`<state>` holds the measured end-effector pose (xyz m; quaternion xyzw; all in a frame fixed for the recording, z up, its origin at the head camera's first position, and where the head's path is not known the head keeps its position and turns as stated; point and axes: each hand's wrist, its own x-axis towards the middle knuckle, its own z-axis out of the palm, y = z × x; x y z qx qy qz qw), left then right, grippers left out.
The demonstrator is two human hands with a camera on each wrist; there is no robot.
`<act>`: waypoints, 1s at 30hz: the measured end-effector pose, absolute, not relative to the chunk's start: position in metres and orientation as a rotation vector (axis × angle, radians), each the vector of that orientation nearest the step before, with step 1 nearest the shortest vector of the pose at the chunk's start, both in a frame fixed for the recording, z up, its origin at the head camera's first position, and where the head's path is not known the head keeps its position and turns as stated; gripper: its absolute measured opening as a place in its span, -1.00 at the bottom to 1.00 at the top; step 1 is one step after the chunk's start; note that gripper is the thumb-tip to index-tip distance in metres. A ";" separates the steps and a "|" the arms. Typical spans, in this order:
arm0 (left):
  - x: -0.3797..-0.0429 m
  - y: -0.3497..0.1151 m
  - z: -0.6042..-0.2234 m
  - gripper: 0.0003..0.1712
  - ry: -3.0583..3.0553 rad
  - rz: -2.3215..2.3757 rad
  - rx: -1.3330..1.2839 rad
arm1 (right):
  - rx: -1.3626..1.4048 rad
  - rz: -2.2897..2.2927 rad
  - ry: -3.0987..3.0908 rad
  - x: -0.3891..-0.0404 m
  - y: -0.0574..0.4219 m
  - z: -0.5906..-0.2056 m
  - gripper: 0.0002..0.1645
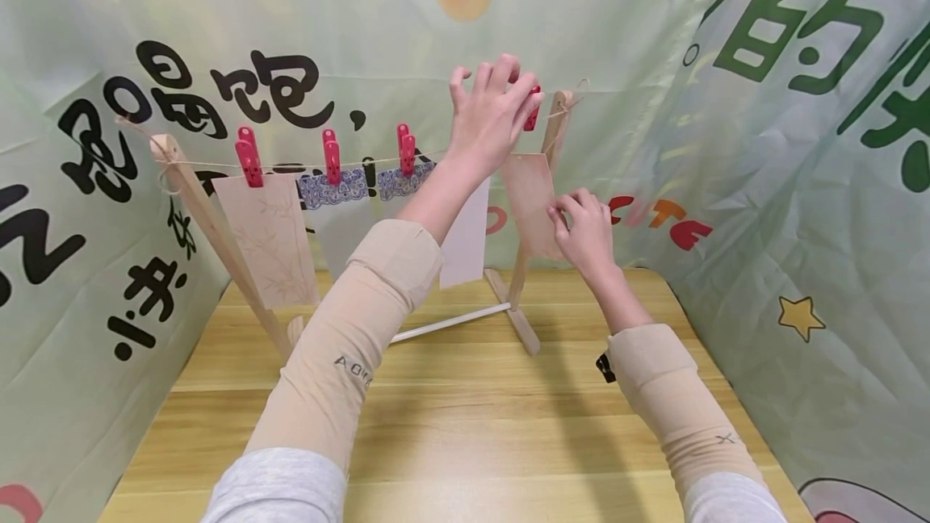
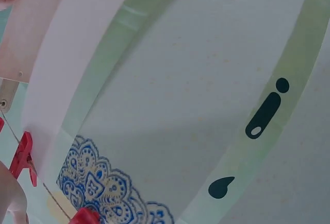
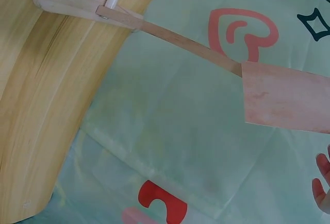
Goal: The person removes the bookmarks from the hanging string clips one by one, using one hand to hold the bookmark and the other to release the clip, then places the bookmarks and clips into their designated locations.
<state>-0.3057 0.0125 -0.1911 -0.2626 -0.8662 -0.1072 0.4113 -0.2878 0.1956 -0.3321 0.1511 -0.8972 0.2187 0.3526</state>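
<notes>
My left hand (image 1: 488, 111) is raised to the string with bent fingers, pinching a red clothespin (image 1: 533, 109) that is partly hidden behind the fingertips. Just below that clothespin is a pinkish card (image 1: 529, 200), its top edge lower than the string. My right hand (image 1: 584, 228) pinches this card's right edge between thumb and fingers. In the right wrist view, the card's lower end (image 3: 286, 98) shows, with some right fingertips (image 3: 322, 168) at the border. Close by the left hand in its wrist view, another red clothespin (image 2: 21, 154) sits on the string.
A wooden stand (image 1: 207, 224) carries the string, with a white crossbar (image 1: 450, 324) low down. Hanging from it are a bamboo-patterned card (image 1: 269, 248), two blue-lace cards (image 1: 336, 189) and a white card (image 1: 465, 240). Printed cloth (image 1: 392, 31) surrounds the wooden table (image 1: 450, 442).
</notes>
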 end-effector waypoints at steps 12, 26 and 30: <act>-0.307 0.017 -0.195 -0.57 -2.130 -0.233 -0.631 | 0.404 0.587 -2.310 -0.299 0.205 -0.335 -0.88; -0.292 0.017 -0.228 -0.58 -1.964 -0.334 -0.692 | 0.402 0.611 -2.275 -0.294 0.216 -0.350 -0.87; -0.288 0.017 -0.243 -0.61 -1.909 -0.320 -0.694 | 0.402 0.627 -2.259 -0.288 0.219 -0.355 -0.86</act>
